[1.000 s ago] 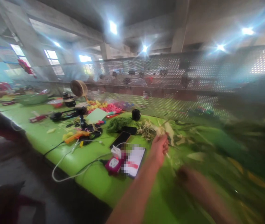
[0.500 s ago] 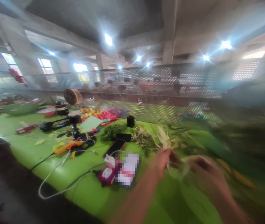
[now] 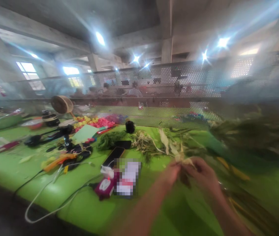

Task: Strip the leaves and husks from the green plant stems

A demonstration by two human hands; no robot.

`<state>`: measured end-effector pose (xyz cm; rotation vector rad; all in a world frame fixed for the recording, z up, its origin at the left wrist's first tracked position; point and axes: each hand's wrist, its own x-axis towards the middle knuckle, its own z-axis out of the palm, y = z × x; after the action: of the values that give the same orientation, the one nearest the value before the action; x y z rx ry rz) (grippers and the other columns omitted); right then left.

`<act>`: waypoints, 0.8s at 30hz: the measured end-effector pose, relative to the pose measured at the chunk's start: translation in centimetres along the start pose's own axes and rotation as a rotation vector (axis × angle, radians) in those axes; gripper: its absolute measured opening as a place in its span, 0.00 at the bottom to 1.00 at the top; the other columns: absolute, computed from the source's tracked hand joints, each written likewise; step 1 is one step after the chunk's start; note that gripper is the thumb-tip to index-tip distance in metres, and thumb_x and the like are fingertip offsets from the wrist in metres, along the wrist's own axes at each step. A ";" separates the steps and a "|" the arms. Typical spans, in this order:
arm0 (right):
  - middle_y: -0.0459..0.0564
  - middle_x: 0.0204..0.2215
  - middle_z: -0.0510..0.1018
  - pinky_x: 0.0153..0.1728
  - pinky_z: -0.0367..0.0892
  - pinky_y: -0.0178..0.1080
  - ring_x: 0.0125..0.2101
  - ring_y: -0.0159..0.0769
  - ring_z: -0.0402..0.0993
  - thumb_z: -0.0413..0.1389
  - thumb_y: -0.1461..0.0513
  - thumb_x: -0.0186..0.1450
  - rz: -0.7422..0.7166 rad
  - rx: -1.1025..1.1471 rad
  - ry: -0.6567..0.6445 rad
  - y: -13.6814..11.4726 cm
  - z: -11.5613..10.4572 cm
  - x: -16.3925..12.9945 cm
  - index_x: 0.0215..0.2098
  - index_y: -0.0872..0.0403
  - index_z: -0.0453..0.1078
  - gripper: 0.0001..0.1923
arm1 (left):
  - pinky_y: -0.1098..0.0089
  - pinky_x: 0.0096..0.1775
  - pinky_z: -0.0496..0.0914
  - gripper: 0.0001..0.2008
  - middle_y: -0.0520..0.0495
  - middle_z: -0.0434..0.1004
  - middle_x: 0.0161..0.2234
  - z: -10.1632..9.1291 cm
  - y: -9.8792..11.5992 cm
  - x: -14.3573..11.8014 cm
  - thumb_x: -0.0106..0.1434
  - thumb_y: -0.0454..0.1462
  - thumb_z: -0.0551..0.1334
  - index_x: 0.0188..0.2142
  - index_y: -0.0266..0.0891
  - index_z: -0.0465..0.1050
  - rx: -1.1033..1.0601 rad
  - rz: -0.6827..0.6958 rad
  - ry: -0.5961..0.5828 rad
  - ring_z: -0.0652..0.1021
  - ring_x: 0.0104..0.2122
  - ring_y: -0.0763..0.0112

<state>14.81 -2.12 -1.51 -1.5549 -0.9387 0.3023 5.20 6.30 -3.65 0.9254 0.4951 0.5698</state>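
Head view, blurred by motion. Lower centre of the frame: left hand (image 3: pixel 170 172) and right hand (image 3: pixel 202 172) side by side, almost touching, over a bright green surface (image 3: pixel 85 203). Fingers of both seemingly pinched together on a pale leafy sprig (image 3: pixel 182 157), dry straw-coloured blades fanning upward from between the two hands; exact finger positions too smeared to tell for certain. Sprig held just above the surface, near the frame's centre, in front of a loose pile of similar pale stalks (image 3: pixel 145 144).

Handling, as a judgement: sprig very light, thin and limp, probably brittle where dry, easily torn or creased; best taken low on the stem where the blades gather, with a gentle pinch rather than a squeeze.

Right half of the frame: a large heap of dark green foliage (image 3: pixel 249 137), heavily blurred. Left of centre: a dark phone (image 3: pixel 113 156) lying flat, a pink charger block (image 3: pixel 105 187) with a white cable (image 3: pixel 46 209) looping toward the lower left, and a pixelated patch beside it. Further left: an orange tool (image 3: pixel 58 160), a small tan fan (image 3: pixel 62 105), a heap of pink and yellow pieces (image 3: pixel 95 122), a small black cup (image 3: pixel 129 126). Across the middle: a perforated metal screen (image 3: pixel 154 85).

No brand, label or writing readable anywhere.
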 end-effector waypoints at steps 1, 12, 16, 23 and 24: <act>0.46 0.27 0.75 0.27 0.64 0.35 0.26 0.34 0.70 0.63 0.48 0.52 0.007 0.005 -0.001 0.0 0.0 0.0 0.28 0.52 0.73 0.17 | 0.70 0.32 0.68 0.13 0.48 0.76 0.25 0.0 0.0 -0.1 0.52 0.41 0.66 0.36 0.35 0.75 0.007 0.003 0.002 0.74 0.25 0.70; 0.48 0.26 0.79 0.30 0.66 0.37 0.29 0.41 0.74 0.62 0.48 0.51 0.075 -0.004 -0.073 -0.7 -0.1 0.3 0.26 0.52 0.73 0.16 | 0.72 0.28 0.61 0.11 0.53 0.67 0.18 0.2 0.5 -0.9 0.53 0.44 0.67 0.32 0.39 0.75 0.039 0.047 -0.026 0.70 0.23 0.71; 0.48 0.25 0.79 0.28 0.66 0.37 0.28 0.40 0.74 0.62 0.47 0.52 0.151 0.130 -0.126 -0.8 -0.3 0.4 0.30 0.53 0.75 0.18 | 0.73 0.26 0.59 0.14 0.53 0.66 0.18 0.1 0.2 -1.0 0.54 0.48 0.66 0.31 0.41 0.75 0.091 0.092 -0.002 0.67 0.21 0.72; 0.49 0.29 0.80 0.33 0.68 0.39 0.30 0.39 0.75 0.65 0.48 0.51 0.248 0.447 -0.243 -1.0 -1.2 0.6 0.30 0.54 0.75 0.19 | 0.72 0.26 0.60 0.16 0.51 0.68 0.18 -0.2 -0.1 -1.3 0.54 0.51 0.66 0.31 0.40 0.76 0.155 0.098 -0.058 0.68 0.21 0.71; 0.50 0.30 0.81 0.35 0.69 0.41 0.32 0.41 0.76 0.66 0.49 0.51 0.245 0.476 -0.262 -1.1 -1.3 0.6 0.33 0.54 0.76 0.19 | 0.72 0.27 0.61 0.16 0.51 0.69 0.19 -0.2 0.0 -1.3 0.54 0.50 0.66 0.31 0.39 0.77 0.145 0.107 -0.069 0.68 0.22 0.71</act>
<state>15.60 -2.70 -0.01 -1.2015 -0.7987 0.8567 4.08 5.56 -3.59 1.1110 0.4305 0.6029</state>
